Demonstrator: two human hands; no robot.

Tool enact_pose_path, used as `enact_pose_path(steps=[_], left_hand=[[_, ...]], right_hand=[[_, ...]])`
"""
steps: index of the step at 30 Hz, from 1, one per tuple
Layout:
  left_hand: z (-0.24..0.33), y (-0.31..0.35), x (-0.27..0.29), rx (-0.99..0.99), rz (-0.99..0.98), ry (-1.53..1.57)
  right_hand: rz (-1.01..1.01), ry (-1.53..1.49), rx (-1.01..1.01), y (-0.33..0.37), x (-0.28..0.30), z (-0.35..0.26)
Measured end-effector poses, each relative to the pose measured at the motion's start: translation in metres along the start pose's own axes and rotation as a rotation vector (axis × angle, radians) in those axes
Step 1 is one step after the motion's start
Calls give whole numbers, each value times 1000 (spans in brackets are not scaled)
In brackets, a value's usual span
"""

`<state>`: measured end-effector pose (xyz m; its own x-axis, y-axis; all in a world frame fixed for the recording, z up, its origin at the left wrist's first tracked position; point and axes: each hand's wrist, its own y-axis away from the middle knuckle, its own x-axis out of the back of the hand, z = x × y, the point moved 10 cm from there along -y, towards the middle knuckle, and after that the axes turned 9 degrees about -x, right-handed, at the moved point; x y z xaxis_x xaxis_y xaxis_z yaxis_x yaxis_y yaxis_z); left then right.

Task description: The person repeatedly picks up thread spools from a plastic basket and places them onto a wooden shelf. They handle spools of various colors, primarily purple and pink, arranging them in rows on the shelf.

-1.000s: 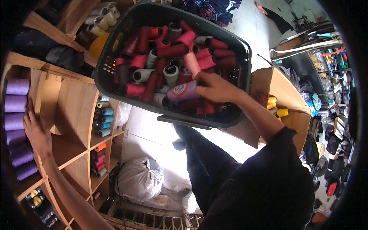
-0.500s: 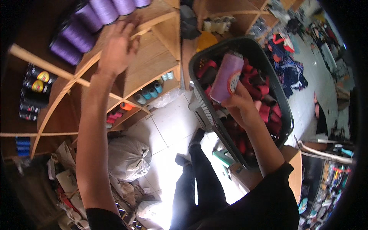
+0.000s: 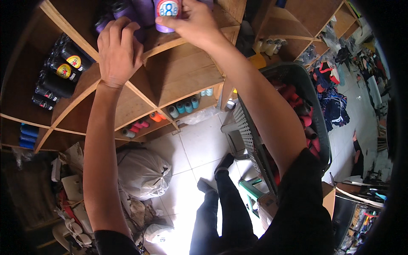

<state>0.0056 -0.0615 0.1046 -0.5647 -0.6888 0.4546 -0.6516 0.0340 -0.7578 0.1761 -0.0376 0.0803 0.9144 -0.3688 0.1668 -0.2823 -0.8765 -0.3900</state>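
My right hand (image 3: 194,22) is closed on a purple thread spool (image 3: 165,28) with a round red, white and blue label, its thumb across the near side. That spool is at the upper shelf (image 3: 227,19), beside a row of other purple thread spools (image 3: 143,10). My left hand (image 3: 119,50) is at the front edge of this shelf. Its fingers are bent but apart, resting over the nearer purple spools at the left of the row. Those fingertips partly cover the spools, and the top of the picture cuts the row off.
Black spools (image 3: 63,70) and blue spools (image 3: 29,136) fill compartments at left. Teal spools (image 3: 188,106) stand lower down. To the right is a dark basket (image 3: 325,127) of red and dark spools. A white sack (image 3: 142,176) and a green stool (image 3: 250,190) are on the floor.
My right hand has carried the purple spool from above the basket up and left to the shelf. My left hand has shifted slightly left along the purple row. The view has turned a little.
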Motion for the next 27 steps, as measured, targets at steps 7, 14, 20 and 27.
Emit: enact_pose_path(steps=[7, 14, 20, 27], left_hand=[[6, 20, -30, -162, -217, -140], [5, 22, -28, -150, -197, -124], [4, 21, -29, -145, -198, -183], [3, 21, -40, -123, -318, -209]], right_hand=[[160, 187, 36, 10, 17, -18], [364, 220, -22, 16, 78, 18], [223, 200, 126, -6, 10, 23], [287, 313, 217, -5, -14, 15]])
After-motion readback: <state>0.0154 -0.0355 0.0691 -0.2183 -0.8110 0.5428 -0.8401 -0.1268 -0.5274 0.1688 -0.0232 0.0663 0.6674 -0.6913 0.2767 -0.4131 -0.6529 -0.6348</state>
